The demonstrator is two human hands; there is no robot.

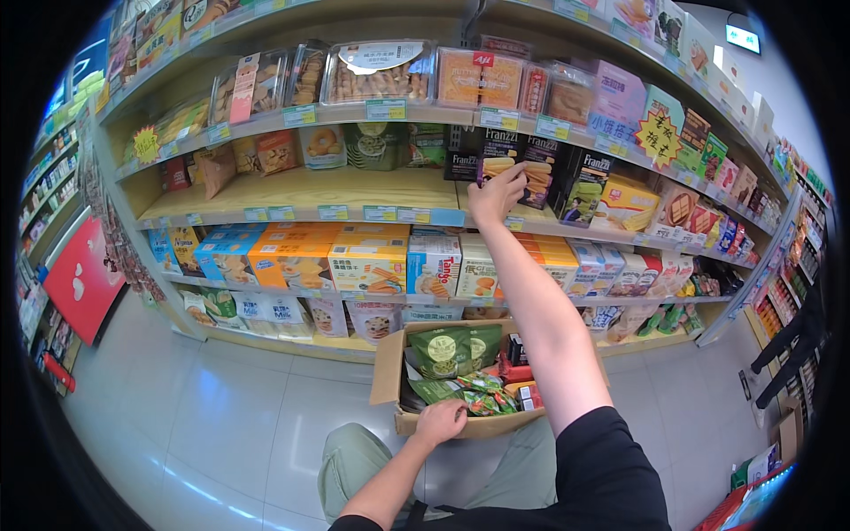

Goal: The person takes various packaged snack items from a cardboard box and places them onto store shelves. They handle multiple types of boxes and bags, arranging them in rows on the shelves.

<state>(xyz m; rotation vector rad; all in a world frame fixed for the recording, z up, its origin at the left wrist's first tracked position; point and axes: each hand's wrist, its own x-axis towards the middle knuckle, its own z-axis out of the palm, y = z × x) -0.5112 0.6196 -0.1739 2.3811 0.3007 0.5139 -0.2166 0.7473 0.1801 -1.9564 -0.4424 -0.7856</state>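
My right hand [503,192] reaches up to the middle shelf, its fingers on a dark Franzzi biscuit box [539,174]; whether they grip it is unclear. Another dark Franzzi box [497,154] stands beside it on the left, and one with a green picture [584,189] on the right. Low down, my left hand [442,422] rests at the near edge of an open cardboard box [458,428]. Inside that box lie green snack pouches [441,353], smaller green and red packets [488,391] and some small dark, red and orange packages.
Wooden shelves [305,199] with packaged snacks curve around in front. Boxed biscuits [368,262] line the shelf below. A red panel [83,275] stands at the left. At the far right are a person's dark-trousered legs [790,345] and a cardboard box [789,431] on the floor.
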